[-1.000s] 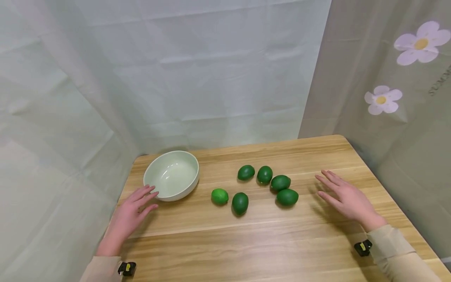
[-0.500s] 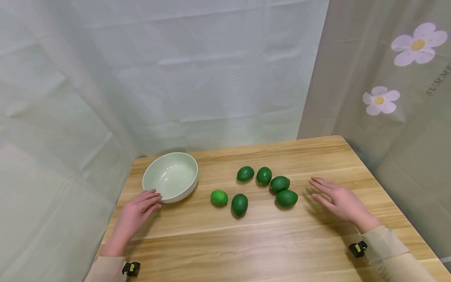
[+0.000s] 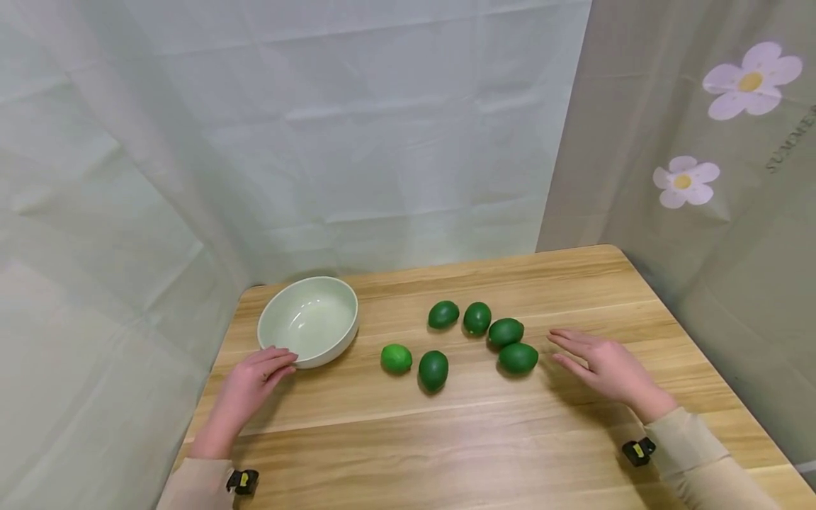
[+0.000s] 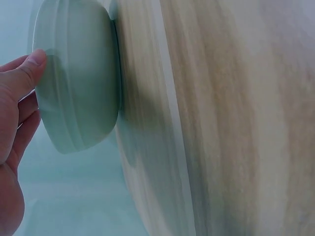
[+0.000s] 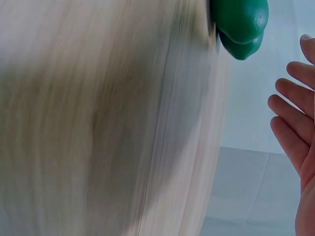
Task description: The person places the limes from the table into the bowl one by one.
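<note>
My left hand (image 3: 253, 382) is at the near-left rim of a pale green bowl (image 3: 331, 350). In the left wrist view the thumb (image 4: 37, 58) lies on the bowl's outer wall, and the other fingertips pass behind the rim, partly hidden; together they pinch it. The bowl stands upright with nothing inside. My right hand (image 3: 605, 365) hovers over the table with fingers extended and holds nothing. Just left of it lie two dark green, lime-like fruits (image 3: 518, 359), close together. The right wrist view shows its spread fingers (image 5: 290, 115) apart from these green fruits (image 5: 241, 19).
More dark green fruits lie mid-table, one (image 3: 433, 371) in front and two (image 3: 443, 314) farther back. A brighter green lime (image 3: 397, 359) is between them and the bowl. Curtains (image 3: 395, 142) hang behind and beside the wooden table (image 3: 408, 453).
My left hand has moved slightly right and its fingers have closed in on the bowl's rim. My right hand has moved left, nearer the fruits. Bowl and fruits stay in place.
</note>
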A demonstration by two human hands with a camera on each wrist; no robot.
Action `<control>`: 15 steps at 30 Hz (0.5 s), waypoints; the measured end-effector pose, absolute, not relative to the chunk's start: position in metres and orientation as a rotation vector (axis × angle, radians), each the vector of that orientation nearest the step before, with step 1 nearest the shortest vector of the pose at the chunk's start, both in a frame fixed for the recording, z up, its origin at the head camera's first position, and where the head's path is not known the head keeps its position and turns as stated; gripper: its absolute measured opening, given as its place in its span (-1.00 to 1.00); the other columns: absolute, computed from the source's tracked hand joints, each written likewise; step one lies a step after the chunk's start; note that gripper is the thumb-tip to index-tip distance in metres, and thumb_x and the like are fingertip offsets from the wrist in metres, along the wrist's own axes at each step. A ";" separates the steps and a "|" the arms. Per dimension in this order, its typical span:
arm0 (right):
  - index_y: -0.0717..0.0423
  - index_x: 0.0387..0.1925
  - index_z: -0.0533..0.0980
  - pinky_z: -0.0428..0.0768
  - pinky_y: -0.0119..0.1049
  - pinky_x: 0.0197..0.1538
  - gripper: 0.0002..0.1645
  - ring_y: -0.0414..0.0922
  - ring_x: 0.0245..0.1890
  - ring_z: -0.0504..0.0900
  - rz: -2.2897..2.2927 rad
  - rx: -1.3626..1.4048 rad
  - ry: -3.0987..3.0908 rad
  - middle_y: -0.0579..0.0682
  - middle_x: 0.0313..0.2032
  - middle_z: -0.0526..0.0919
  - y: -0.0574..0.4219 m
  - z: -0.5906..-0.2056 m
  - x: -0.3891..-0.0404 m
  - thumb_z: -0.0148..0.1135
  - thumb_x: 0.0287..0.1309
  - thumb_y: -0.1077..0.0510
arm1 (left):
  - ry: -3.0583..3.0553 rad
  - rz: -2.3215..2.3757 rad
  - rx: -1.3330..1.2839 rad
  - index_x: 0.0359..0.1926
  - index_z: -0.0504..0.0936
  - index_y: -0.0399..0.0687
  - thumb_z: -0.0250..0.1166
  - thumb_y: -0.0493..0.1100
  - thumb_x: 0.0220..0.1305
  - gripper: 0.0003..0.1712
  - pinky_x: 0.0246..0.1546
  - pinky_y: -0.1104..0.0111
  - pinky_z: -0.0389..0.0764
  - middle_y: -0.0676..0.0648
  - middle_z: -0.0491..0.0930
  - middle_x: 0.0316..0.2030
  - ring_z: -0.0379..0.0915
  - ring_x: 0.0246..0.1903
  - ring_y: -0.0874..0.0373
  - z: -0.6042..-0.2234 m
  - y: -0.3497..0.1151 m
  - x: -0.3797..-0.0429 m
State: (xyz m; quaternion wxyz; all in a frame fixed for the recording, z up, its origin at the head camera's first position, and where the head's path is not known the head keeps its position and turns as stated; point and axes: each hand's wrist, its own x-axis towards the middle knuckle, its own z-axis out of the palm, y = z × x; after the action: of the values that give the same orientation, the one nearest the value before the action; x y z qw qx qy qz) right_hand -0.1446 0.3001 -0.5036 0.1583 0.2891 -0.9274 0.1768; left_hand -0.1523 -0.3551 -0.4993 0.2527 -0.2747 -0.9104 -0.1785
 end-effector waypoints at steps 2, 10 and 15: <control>0.19 0.29 0.65 0.77 0.17 0.12 -0.45 0.15 0.18 0.73 0.506 0.839 -2.643 0.13 0.25 0.71 0.298 -0.503 -0.145 0.51 0.29 0.18 | -2.494 -0.489 -0.746 -0.11 0.86 -0.20 0.68 -0.44 -0.04 -0.60 0.00 -0.17 0.78 -0.16 0.82 -0.16 0.77 -0.09 -0.27 -0.499 -0.354 -0.153; 0.17 0.25 0.68 0.81 0.14 0.05 -0.49 0.11 0.12 0.77 0.514 0.891 -2.592 0.08 0.21 0.74 0.292 -0.504 -0.147 0.50 0.29 0.19 | -2.535 -0.493 -0.736 -0.09 0.86 -0.18 0.66 -0.44 0.00 -0.61 -0.13 -0.07 0.84 -0.10 0.83 -0.19 0.78 -0.19 -0.11 -0.499 -0.349 -0.154; 0.15 0.23 0.70 0.82 0.12 0.03 -0.50 0.09 0.10 0.78 0.524 0.924 -2.564 0.07 0.18 0.76 0.287 -0.503 -0.148 0.51 0.27 0.21 | -2.534 -0.478 -0.732 -0.10 0.87 -0.17 0.66 -0.46 0.00 -0.61 -0.20 0.01 0.86 -0.08 0.83 -0.22 0.78 -0.24 -0.04 -0.499 -0.348 -0.156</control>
State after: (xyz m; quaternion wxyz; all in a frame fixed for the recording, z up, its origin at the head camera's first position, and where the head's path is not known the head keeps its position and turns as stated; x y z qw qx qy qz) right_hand -0.1480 0.2872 -0.5029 0.1822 0.3275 -0.9084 0.1856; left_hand -0.1558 -0.3485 -0.4994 0.2285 -0.2660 -0.9203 -0.1737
